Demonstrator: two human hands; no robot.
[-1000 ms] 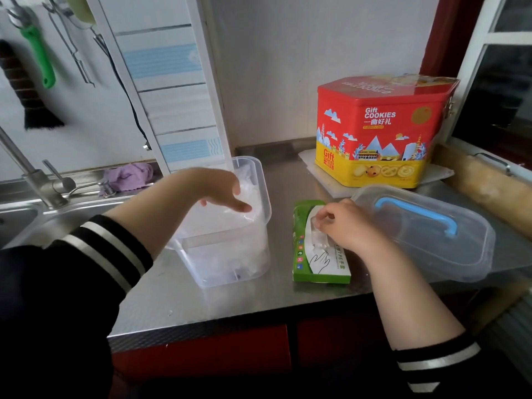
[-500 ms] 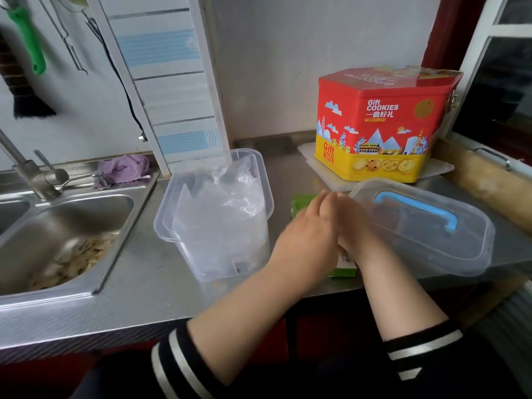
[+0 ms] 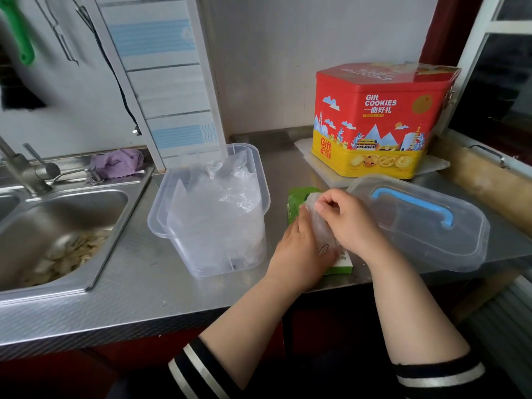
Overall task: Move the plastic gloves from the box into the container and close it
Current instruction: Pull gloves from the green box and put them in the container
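A green glove box [image 3: 298, 198] lies on the steel counter, mostly hidden under both hands. My right hand [image 3: 349, 223] pinches a bunch of clear plastic gloves [image 3: 319, 226] rising out of the box. My left hand [image 3: 299, 251] lies against the box and the gloves on their left side; its fingers are hidden. A clear plastic container [image 3: 259, 180] stands open to the left, stuffed with crumpled plastic gloves [image 3: 218, 203]. Its clear lid [image 3: 449, 246] with a blue handle [image 3: 414, 204] lies on the counter to the right.
A red and yellow cookie tin [image 3: 374, 119] stands at the back right on a white board. A steel sink [image 3: 57, 226] with food scraps and a tap [image 3: 20, 171] is at the left, with a purple cloth [image 3: 118, 162] behind it. The counter's front edge [image 3: 144, 323] is close.
My left hand left the container and came across to the glove box. My right hand has lifted a bunch of gloves up out of the box.
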